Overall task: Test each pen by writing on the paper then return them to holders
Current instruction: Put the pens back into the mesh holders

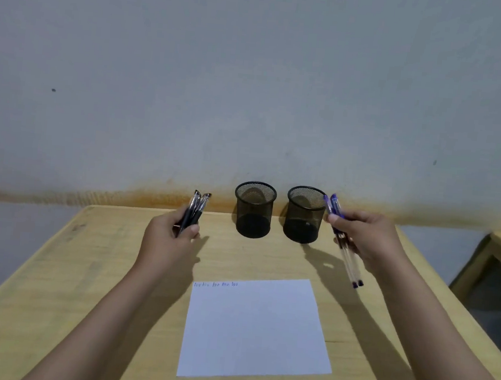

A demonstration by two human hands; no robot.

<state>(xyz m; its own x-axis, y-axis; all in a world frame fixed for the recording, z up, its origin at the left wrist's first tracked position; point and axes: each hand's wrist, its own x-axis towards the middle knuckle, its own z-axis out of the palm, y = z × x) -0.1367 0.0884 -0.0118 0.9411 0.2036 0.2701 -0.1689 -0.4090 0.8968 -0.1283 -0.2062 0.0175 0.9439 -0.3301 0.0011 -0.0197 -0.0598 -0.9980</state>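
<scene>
Pale wood bench [87, 281] under a grey wall carries a white sheet of paper [256, 328] and two empty black mesh holders [254, 210] [304, 215] standing side by side. Left hand [168, 240] grips slim black pens [193, 212], caps tilted up, just left of its holder. Right hand [364, 236] grips blue pens [345, 245], clear barrels slanting down, beside the right holder. Each hand looks nearest its own cup.

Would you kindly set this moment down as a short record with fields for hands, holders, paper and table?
left hand: grips black pens, caps up
right hand: grips blue pens, caps up
left holder: black mesh, upright, no pens inside
right holder: black mesh, upright, no pens inside
paper: flat, a line of writing along its top edge
table: light wood
</scene>
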